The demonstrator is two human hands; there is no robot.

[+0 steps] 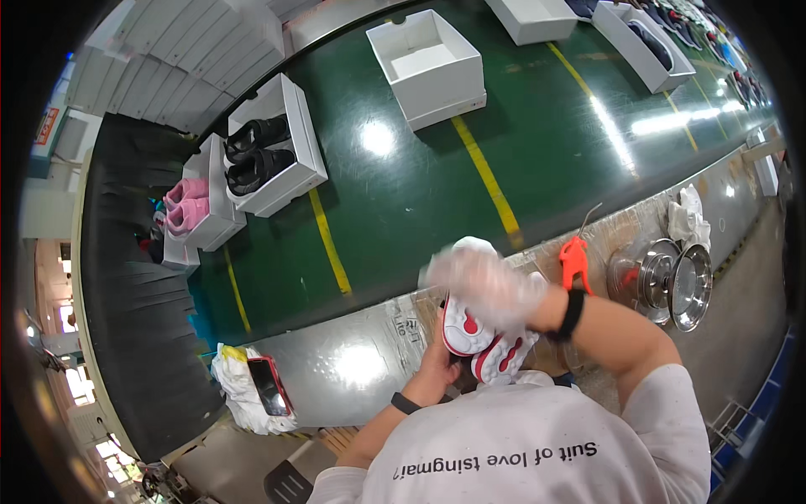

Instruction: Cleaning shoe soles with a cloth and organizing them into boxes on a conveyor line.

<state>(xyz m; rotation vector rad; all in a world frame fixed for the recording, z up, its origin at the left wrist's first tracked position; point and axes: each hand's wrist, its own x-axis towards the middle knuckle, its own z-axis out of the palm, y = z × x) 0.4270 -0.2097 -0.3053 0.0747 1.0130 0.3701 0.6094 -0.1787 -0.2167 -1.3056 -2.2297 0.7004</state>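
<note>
A pair of shoes with white soles and red patches, one sole beside the other sole, is held close to my body with the bottoms facing up. My left hand is closed round the side of the pair; its fingers are partly hidden behind the shoes. Over the upper end of the soles, my right hand is smeared by motion and looks whitish, as if covered by a glove or cloth. Whether its fingers grip anything cannot be made out.
Beyond the metal ledge runs a green conveyor carrying a white box, black shoes in a box and pink shoes. An orange air gun and metal dishes lie right; a phone rests on white cloth left.
</note>
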